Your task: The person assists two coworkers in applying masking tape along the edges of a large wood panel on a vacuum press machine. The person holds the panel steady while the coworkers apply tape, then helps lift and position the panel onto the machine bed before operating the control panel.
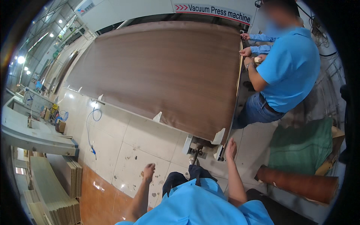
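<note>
A large brown wood-grain sheet [161,71] covers the long press table, its near edge fixed with several white tape pieces [157,116]. My right hand [231,150] is raised beside the near right corner, fingers stretched and holding nothing. It is closest to the tape piece [218,136] on that corner; whether it touches the table edge I cannot tell. My left hand [149,172] hangs over the floor, away from the table, with its fingers curled in and nothing visible in them.
A person in a blue shirt [290,63] stands at the table's right end, holding a small pale roll [258,60]. Another person's hands [245,51] touch that edge. A brown roll [300,183] and green cloth [300,146] lie at right; a blue hose [89,127] and stacked panels [56,191] are left.
</note>
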Demonstrator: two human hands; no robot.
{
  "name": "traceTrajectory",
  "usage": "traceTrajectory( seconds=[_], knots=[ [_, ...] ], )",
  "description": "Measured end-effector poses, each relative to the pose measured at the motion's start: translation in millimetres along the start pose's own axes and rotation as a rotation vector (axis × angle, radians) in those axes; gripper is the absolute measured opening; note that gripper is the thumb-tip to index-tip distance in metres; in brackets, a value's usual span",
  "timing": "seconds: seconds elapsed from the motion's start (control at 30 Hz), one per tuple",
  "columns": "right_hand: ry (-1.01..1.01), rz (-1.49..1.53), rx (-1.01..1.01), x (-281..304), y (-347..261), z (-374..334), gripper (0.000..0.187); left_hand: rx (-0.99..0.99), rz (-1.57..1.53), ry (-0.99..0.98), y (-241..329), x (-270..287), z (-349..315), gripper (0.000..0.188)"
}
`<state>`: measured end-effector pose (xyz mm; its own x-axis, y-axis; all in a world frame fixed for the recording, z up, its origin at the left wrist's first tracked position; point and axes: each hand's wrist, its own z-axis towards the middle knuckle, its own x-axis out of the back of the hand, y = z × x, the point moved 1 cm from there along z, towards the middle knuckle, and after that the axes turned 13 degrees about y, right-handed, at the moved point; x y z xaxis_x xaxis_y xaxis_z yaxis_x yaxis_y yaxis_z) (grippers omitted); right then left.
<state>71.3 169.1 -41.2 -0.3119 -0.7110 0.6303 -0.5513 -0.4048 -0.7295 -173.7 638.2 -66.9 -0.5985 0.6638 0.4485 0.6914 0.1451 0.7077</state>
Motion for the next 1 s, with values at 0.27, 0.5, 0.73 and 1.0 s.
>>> traceTrajectory(
  seconds=[0.27,0.5,0.73,1.0],
  knots=[
    [0.147,0.014,0.010,-32,5,-21,0.071,0.000,-0.330,0.004,171,-50,112,0.070],
    [0.173,-0.151,-0.219,-33,-2,-29,0.080,0.156,-0.470,0.324,256,-80,231,0.082],
    [0.431,0.180,-0.525,-45,-14,-20,0.089,0.233,-0.681,0.346,314,-101,238,0.083],
    [0.735,-0.157,-0.397,-56,-29,-26,0.078,0.386,-0.354,0.671,348,-118,186,0.085]
  ],
)
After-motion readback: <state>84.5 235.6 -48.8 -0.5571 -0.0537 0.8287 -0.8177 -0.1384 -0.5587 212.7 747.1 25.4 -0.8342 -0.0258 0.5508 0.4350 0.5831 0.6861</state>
